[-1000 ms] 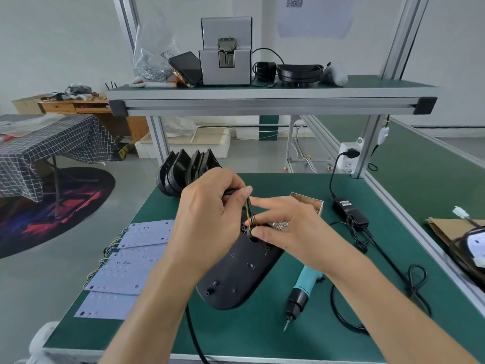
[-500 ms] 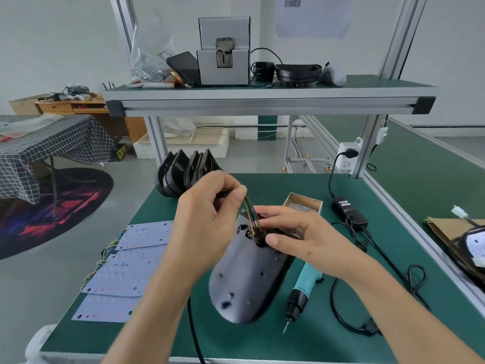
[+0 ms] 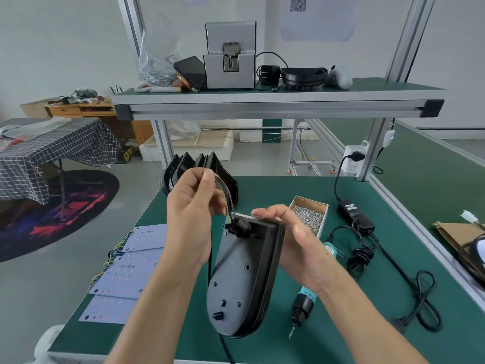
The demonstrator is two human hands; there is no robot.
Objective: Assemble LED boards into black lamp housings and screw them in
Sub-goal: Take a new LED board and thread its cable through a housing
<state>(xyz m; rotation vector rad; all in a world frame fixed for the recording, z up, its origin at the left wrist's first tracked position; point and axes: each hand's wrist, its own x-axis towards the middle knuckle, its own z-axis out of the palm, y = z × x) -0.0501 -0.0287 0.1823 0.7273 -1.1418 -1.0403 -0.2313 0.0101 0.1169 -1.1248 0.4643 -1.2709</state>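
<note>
Step in hand: wire routing. The LED-board wires [image 3: 225,198] are being drawn out through the port at the narrow end of the housing [image 3: 242,282], judged from the pinch and the taut run of wire.
Housing: held off the mat [image 3: 283,189], back face toward the camera, narrow end up, at centre of view.
Left hand [image 3: 191,219]: at 10 o'clock of the housing; thumb and fingers are closed in a pinch on the wire bundle above the port.
Right hand [image 3: 301,245]: at 3 o'clock of the housing; the housing's edge is cradled against palm and fingers, fingers fairly straight. A full wrap round the far side cannot be told.
LED board in housing: a pale strip shows at the top rim; seating cannot be judged from this side.
Spare boards [image 3: 128,271]: laid flat at 9 o'clock, wires at their left edges.
Empty housings [image 3: 199,166]: stacked upright at 12 o'clock.
Screws [image 3: 309,215]: in an open box at 2 o'clock, just beside the right hand.
Driver [image 3: 307,302]: laid on the mat at 4 o'clock, untouched.
Next move (judgement): wire slack is to be taken up, the housing turned open side up, the board seated; only then are a screw and the driver needed.
Progress: early for this unit; no screw driven yet, as far as is visible.
</note>
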